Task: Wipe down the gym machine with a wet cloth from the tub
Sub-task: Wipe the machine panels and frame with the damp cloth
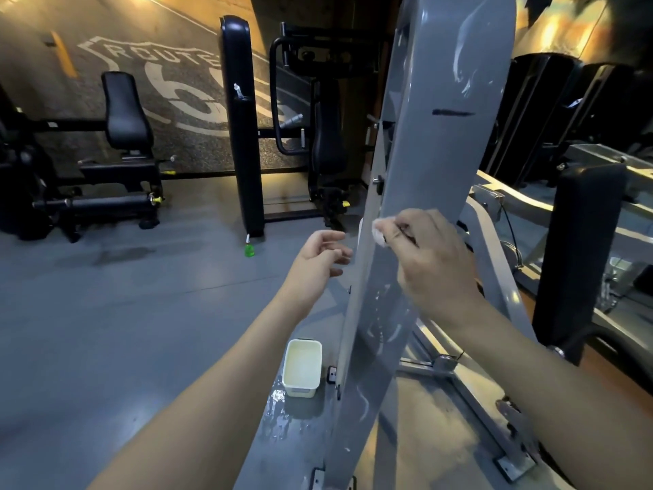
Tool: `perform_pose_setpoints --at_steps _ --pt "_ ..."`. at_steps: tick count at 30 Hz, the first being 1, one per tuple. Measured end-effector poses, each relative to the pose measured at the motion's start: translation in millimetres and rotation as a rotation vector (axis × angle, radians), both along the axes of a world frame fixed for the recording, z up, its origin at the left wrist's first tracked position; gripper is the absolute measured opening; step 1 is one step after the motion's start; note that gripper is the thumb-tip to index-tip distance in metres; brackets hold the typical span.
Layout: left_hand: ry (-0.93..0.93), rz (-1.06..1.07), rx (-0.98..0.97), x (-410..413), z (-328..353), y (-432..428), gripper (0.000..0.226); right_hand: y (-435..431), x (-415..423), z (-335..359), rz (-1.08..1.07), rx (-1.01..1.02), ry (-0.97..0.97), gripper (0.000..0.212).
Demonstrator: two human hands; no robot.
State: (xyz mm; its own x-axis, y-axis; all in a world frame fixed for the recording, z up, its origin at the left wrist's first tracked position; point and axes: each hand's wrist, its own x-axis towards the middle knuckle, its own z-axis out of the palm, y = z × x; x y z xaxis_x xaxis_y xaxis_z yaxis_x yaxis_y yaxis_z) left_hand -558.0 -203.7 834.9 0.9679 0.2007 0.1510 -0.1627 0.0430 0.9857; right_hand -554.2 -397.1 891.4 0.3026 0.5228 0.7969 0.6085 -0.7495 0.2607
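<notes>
A tall grey painted column of the gym machine (434, 143) rises in front of me, streaked with wet smears. My right hand (429, 263) grips a small white wet cloth (380, 229) and presses it against the column's left edge at mid height. My left hand (323, 258) hovers just left of the column with fingers loosely curled, holding nothing. A cream plastic tub (302, 367) stands on the floor at the column's foot, with a splash of water beside it.
Black padded machines (127, 111) and an upright black pad (243, 125) stand across the grey floor. A green spray bottle (249, 247) sits at that pad's base. A black pad (583, 249) and silver frame bars (459, 383) crowd the right.
</notes>
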Motion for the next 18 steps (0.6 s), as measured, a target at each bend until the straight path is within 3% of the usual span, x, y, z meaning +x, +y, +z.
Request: perform_pose_setpoints --at_steps 3,8,14,18 --pt "0.065 -0.026 0.004 -9.7 -18.9 -4.2 0.036 6.4 3.2 -20.6 0.037 0.058 -0.029 0.030" --pt "0.075 -0.077 0.043 -17.0 -33.4 -4.6 0.044 -19.3 -0.7 -65.4 0.093 -0.273 0.039 0.028" --pt "0.092 -0.103 0.013 -23.4 -34.7 -18.0 0.049 -0.8 1.5 -24.4 0.010 0.040 -0.008 0.038" --pt "0.095 -0.112 -0.011 -25.2 -39.2 -19.8 0.050 -11.5 -4.5 -91.8 0.015 -0.289 -0.027 0.018"
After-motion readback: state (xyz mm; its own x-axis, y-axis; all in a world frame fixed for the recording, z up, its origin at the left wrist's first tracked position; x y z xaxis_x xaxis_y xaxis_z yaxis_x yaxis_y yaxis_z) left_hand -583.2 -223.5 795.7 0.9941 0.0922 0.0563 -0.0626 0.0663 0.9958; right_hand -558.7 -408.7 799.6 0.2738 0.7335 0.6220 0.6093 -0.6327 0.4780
